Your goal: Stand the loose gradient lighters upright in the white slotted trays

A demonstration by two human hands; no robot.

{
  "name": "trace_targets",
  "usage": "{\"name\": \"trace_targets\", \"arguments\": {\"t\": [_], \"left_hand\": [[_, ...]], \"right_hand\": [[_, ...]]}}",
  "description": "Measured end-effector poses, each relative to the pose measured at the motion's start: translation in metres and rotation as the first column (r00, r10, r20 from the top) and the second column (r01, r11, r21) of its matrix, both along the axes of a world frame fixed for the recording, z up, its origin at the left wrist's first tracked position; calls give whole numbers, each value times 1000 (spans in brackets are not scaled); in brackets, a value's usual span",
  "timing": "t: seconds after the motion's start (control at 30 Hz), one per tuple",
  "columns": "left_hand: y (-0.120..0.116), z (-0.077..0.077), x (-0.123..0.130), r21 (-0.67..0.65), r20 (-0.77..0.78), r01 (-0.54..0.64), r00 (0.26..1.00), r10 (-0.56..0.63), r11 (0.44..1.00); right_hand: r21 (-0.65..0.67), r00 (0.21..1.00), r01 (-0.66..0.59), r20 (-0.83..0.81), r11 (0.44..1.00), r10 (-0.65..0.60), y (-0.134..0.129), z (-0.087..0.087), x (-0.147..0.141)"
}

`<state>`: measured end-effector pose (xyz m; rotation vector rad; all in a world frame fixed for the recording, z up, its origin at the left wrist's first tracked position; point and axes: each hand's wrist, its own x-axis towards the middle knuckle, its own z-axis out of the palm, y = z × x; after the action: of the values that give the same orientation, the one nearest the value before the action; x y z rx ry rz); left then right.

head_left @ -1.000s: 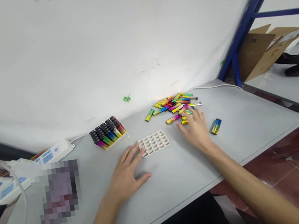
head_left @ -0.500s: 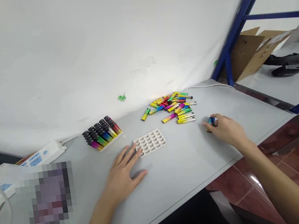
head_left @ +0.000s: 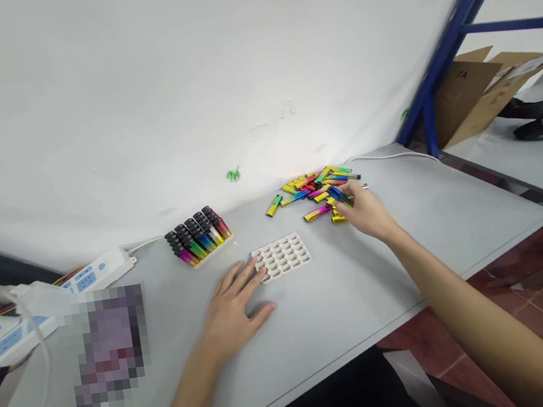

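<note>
My left hand [head_left: 231, 313] lies flat with fingers spread, its fingertips on the near left edge of a white tray [head_left: 283, 256] full of small slots. At the right edge of a loose pile of shiny multicoloured lighters [head_left: 310, 188], my right hand [head_left: 368, 213] pinches a blue lighter [head_left: 339, 194] between thumb and fingers. Part of the pile is hidden behind that hand. Left of the slotted tray, a second tray [head_left: 213, 251] holds rows of upright lighters [head_left: 198, 235] with black tops.
White power strips [head_left: 96, 272] with cables lie at the left of the grey table [head_left: 330, 330], near a pixelated object [head_left: 110, 347]. A white wall stands behind. On the right are a blue metal frame [head_left: 455, 50] and an open cardboard box [head_left: 472, 91].
My right hand has moved left and away from me, from the right part of the table to the pile, holding a blue lighter. My left hand stays at the tray.
</note>
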<state>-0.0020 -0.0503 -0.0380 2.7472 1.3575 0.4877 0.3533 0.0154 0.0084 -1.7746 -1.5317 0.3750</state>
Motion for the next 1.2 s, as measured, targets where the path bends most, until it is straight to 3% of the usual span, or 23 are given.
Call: {"name": "trace_targets", "arguments": {"t": [0.13, 0.23, 0.47, 0.7, 0.9, 1.2], "left_hand": [[-3, 3, 1, 55, 71, -9, 997, 5, 998], [-4, 5, 1, 120, 154, -11, 988, -7, 993], [-2, 4, 0, 173, 186, -45, 982, 12, 984], [2, -3, 3, 82, 66, -143, 988, 138, 986], [1, -1, 3, 60, 79, -134, 989, 129, 989], [-3, 7, 7, 30, 89, -55, 995, 53, 998]], "right_hand": [[1, 931, -148, -338, 989, 140, 18, -10, -33], [15, 893, -139, -430, 990, 132, 17, -23, -49], [29, 903, -215, -375, 976, 210, -1, -32, -61], [37, 938, -285, -197, 958, 286, -11, -29, -73], [35, 928, -342, -146, 939, 343, -14, -33, -74], [27, 943, -322, -83, 946, 324, -15, -32, -75]]}}
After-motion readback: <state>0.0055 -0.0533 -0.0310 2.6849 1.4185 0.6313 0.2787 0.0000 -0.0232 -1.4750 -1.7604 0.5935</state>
